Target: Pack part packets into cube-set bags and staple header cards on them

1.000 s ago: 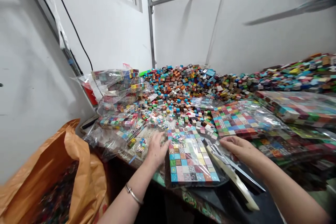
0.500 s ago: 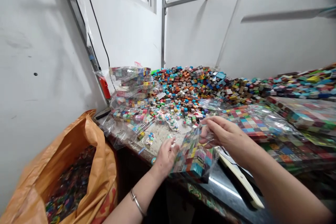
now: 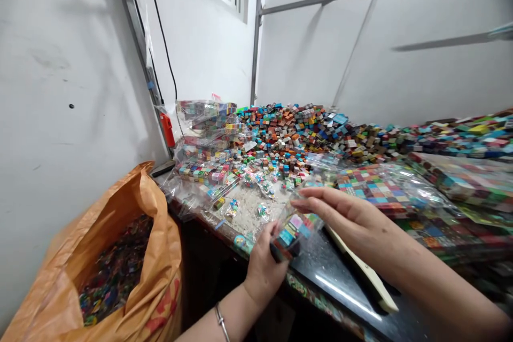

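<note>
A clear plastic bag packed with small coloured boxes is held at the table's front edge. My left hand wraps round its near left side, thumb up along the plastic. Over the top of the bag lies my right hand, its fingers stretched out and close together. Whether those fingertips press on the plastic is hard to see. Beneath my right forearm, partly hidden, a cream-handled tool lies on a shiny black board.
Heaped small coloured boxes cover the back. Bagged packs are stacked at the left and right. Small clear packets lie on the worn table. An open orange sack stands at the lower left.
The bagged boxes have turned and appear narrower, end towards me. My left hand has closed round their side, and my right fingers have gone from pinching the plastic to stretched out.
</note>
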### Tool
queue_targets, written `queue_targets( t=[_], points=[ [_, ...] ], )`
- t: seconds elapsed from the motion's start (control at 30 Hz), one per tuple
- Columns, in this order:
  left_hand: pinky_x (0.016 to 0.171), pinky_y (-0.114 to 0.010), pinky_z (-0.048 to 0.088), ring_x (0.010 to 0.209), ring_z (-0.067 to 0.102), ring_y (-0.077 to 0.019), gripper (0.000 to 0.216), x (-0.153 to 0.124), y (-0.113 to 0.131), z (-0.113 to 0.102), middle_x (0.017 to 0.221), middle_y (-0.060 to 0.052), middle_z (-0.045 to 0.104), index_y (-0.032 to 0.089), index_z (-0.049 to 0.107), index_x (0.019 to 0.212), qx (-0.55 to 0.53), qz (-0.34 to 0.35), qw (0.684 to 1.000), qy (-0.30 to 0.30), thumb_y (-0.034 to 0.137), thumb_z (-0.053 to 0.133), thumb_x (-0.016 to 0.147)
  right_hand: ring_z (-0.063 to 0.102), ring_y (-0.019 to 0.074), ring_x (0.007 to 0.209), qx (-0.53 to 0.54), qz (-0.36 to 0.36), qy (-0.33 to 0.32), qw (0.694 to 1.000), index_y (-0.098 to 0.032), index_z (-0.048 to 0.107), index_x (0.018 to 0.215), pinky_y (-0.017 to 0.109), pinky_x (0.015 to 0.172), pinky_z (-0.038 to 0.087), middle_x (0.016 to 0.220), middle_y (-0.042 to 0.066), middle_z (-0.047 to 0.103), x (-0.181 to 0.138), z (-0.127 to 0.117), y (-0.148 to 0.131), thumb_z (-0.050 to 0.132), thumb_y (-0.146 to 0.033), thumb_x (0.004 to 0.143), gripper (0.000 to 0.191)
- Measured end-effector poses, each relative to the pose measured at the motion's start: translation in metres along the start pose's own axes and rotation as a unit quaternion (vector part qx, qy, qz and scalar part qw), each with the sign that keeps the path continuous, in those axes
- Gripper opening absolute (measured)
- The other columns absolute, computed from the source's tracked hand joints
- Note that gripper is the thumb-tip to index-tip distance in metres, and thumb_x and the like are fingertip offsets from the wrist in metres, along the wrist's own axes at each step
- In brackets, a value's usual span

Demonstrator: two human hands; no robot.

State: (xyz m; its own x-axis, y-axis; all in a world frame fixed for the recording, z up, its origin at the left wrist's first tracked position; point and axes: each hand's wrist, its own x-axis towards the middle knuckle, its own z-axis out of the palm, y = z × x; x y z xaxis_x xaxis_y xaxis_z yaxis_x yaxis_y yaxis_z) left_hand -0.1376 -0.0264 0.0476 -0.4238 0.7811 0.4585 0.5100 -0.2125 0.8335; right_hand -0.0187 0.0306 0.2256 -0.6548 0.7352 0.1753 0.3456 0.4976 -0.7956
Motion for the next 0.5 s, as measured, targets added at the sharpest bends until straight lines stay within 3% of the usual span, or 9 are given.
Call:
queue_targets(
  t=[0.1, 0.23, 0.33, 0.5],
  points=[
    [0.086, -0.036, 0.045, 0.096, 0.057, -0.0227, 0.044, 0.006, -0.003, -0.027, 0.103, -0.008, 0.061, 0.018, 0.049, 0.108, -0.044, -0.012, 0.999, -0.006, 0.020, 0.064, 0.067, 0.057, 0.0227, 0.097, -0.153, -0.075, 0.011, 0.985, -0.024, 0.056, 0.107, 0.041, 0.091, 0.039, 0.098, 0.004, 0.066, -0.012, -0.004, 0.000, 0.052, -0.043, 0.078, 0.035],
    [0.087, -0.034, 0.045, 0.096, 0.058, -0.0220, 0.047, 0.007, -0.002, -0.080, 0.104, -0.007, 0.062, 0.016, 0.050, 0.108, -0.167, -0.092, 0.980, -0.054, 0.025, 0.069, 0.066, 0.057, 0.0254, 0.094, -0.350, -0.200, 0.074, 0.912, -0.028, 0.060, 0.100, 0.054, 0.099, 0.018, 0.096, 0.002, 0.066, -0.018, -0.001, 0.005, 0.063, -0.040, 0.068, 0.035],
    [0.092, -0.035, 0.041, 0.101, 0.055, -0.0232, 0.053, -0.002, -0.002, -0.119, 0.109, -0.007, 0.061, 0.016, 0.050, 0.111, -0.204, -0.131, 0.966, -0.090, 0.022, 0.072, 0.064, 0.050, 0.0255, 0.102, -0.406, -0.250, 0.074, 0.876, -0.030, 0.051, 0.115, 0.050, 0.095, 0.026, 0.111, 0.003, 0.058, -0.016, 0.007, 0.002, 0.060, -0.034, 0.071, 0.045],
    [0.092, -0.040, 0.041, 0.102, 0.055, -0.0270, 0.057, -0.038, -0.003, -0.160, 0.112, -0.011, 0.060, 0.014, 0.049, 0.114, -0.268, -0.193, 0.938, -0.102, 0.022, 0.073, 0.063, 0.045, 0.0258, 0.104, -0.394, -0.262, 0.019, 0.881, -0.036, 0.050, 0.115, 0.044, 0.086, 0.034, 0.117, 0.001, 0.053, -0.016, 0.031, -0.009, 0.061, -0.040, 0.070, 0.047]
  ],
)
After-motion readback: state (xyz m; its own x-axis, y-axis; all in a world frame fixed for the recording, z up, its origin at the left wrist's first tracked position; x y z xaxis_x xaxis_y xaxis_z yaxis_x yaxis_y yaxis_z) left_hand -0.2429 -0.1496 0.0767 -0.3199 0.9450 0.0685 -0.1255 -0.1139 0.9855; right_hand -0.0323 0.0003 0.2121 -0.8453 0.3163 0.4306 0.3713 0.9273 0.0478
